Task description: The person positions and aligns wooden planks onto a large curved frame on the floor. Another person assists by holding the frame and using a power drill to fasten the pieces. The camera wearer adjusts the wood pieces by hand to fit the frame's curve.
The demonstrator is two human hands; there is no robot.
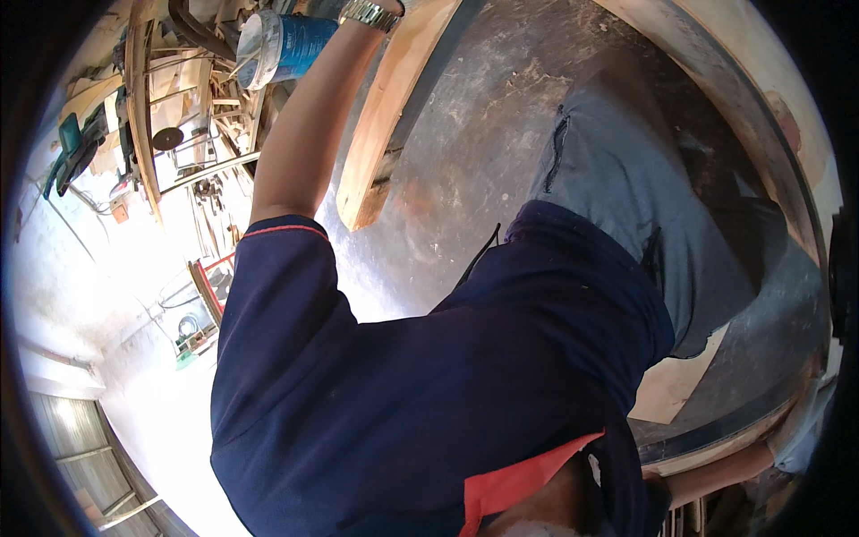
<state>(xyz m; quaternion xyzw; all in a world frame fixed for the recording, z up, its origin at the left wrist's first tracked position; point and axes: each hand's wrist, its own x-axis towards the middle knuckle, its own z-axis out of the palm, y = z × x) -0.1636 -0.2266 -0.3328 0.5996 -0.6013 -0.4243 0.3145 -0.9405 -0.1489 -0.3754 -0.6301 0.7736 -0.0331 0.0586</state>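
My left arm stretches toward the top edge, with a metal-banded wristwatch (369,14) at the wrist; the left hand's fingers are beyond the picture. Close beside that wrist runs a pale wooden plank (391,107), with a small block-like end piece (369,204) at its lower end. My right forearm (716,476) reaches out at the lower right. Around its end is blue-grey cloth or a glove (799,437), which hides the right hand's fingers. What the right hand touches cannot be made out. My navy shirt and grey trousers fill the middle.
A blue bucket (300,46) stands at the upper left, near my left forearm. Behind it are stacked wood scraps (139,107) and a green tool (72,148). A scuffed dark grey surface (474,152) spreads beyond me. A pale flat board (673,387) lies at the right.
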